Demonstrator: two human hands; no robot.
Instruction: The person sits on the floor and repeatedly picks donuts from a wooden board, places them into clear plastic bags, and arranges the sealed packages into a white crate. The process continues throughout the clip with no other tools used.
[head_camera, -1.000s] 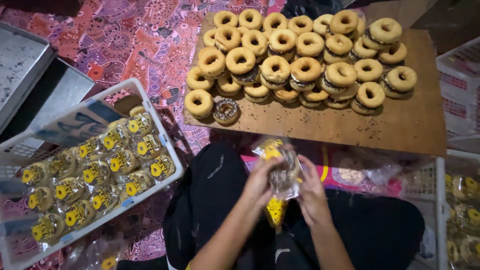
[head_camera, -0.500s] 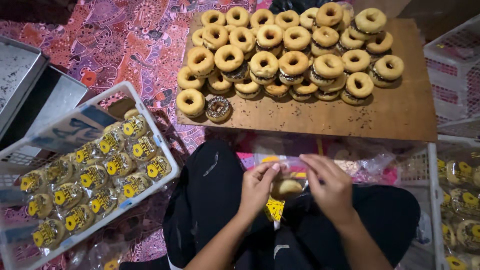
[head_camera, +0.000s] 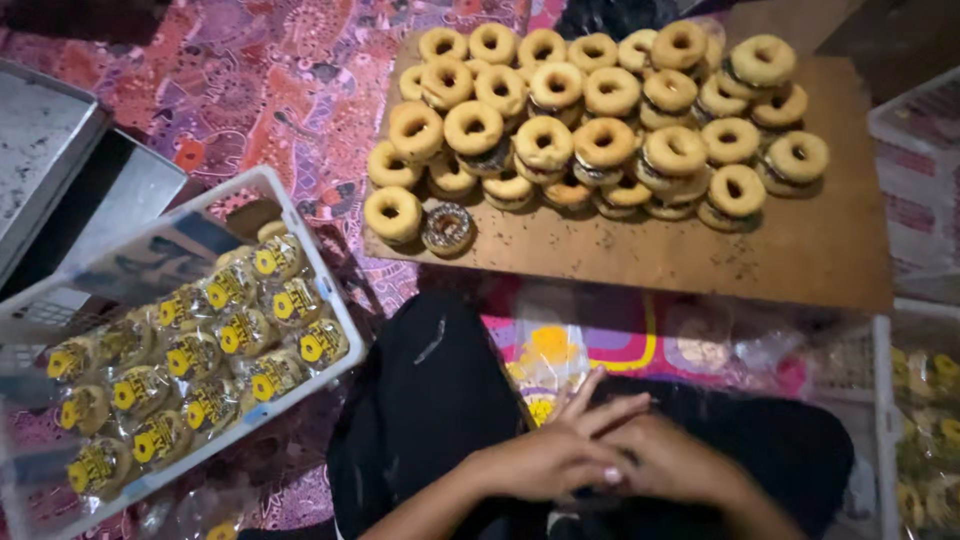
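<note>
1. I look down on a wooden board (head_camera: 820, 260) stacked with ring doughnuts (head_camera: 600, 120), most of them plain-topped, one chocolate-sprinkled doughnut (head_camera: 447, 228) at the near left corner.
2. To my left a white crate (head_camera: 300, 250) sits tilted, full of bagged doughnuts with yellow labels (head_camera: 190, 370). Another crate (head_camera: 915, 400) of the same stands at my right edge.
3. My left hand (head_camera: 545, 462) and right hand (head_camera: 672, 465) are pressed together over my lap, fingers (head_camera: 600, 405) overlapping. Whatever they hold is hidden beneath them; I cannot tell whether they clamp anything.
4. Loose clear bags (head_camera: 545, 365) lie on the patterned cloth (head_camera: 250, 90) just beyond my hands, between my knees and the board.
5. Risk, as I judge it: the tilted crate could slide and spill its packs, since it appears to rest unevenly. The doughnut piles are stacked near the board's left edge, so a careless reach could knock some onto the cloth.
6. My knees and the bags crowd the space before the board.
</note>
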